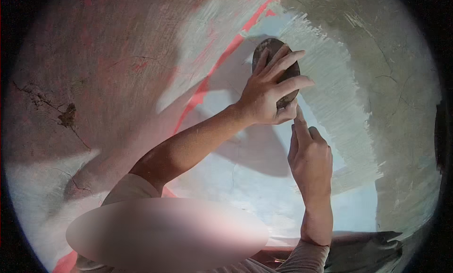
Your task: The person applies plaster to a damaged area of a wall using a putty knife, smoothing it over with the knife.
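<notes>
My left hand (269,91) reaches up from the lower left, its fingers spread across a dark oval disc (289,74) with a worn, mottled face. The fingers lie over the disc and its lower end sits near the thumb; its exact kind cannot be told. Just below, my right hand (310,155) points its index finger upward, and that fingertip meets the left hand near the thumb. Its other fingers are curled in; whatever they hold, if anything, is hidden. Behind both hands is a painted surface with a pale blue patch (349,207).
A red stripe (219,65) runs diagonally beside the blue patch. Rough, brushed pale paint (347,108) borders bare grey on the right. Cracks and a chipped hole (67,115) mark the left side. Dark cloth (363,252) lies at the lower right. A blurred oval covers the lower left.
</notes>
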{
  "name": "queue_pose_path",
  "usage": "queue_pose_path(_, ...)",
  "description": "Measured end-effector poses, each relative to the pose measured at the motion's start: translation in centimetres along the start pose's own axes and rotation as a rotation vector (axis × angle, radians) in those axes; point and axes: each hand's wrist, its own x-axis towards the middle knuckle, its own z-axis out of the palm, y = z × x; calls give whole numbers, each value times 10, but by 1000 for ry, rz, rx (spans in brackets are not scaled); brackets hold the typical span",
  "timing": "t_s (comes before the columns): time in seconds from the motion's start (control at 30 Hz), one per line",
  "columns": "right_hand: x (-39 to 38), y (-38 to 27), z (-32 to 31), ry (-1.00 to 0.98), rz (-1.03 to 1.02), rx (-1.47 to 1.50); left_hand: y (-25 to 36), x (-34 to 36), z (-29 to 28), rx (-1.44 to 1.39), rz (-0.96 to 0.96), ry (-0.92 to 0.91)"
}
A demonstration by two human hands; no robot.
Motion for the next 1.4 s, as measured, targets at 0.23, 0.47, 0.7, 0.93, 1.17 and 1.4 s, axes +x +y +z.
queue_pose_path(0.23, 26, -4, 13, 87, -93, -42, -34, 11, -18, 117, 56, 28)
queue_pose_path(0.47, 31, 5, 25, 23, -54, -20, -34, 12, -15, 81, 67, 37)
queue_pose_path(0.7, 20, 17, 13, -71, -12, 11, -17, 3, 3, 123, -1, 29)
queue_pose_path(0.93, 35, 29, 43, 28, -75, -8, -29, 2, -1, 189, 22, -5)
queue_pose_path(1.17, 43, 17, 43, 7, -46, 3, -37, 8, -10, 216, 61, -6)
queue_pose_path(1.4, 39, 7, 33, -1, -55, -49, -38, 9, -18, 131, 53, -12)
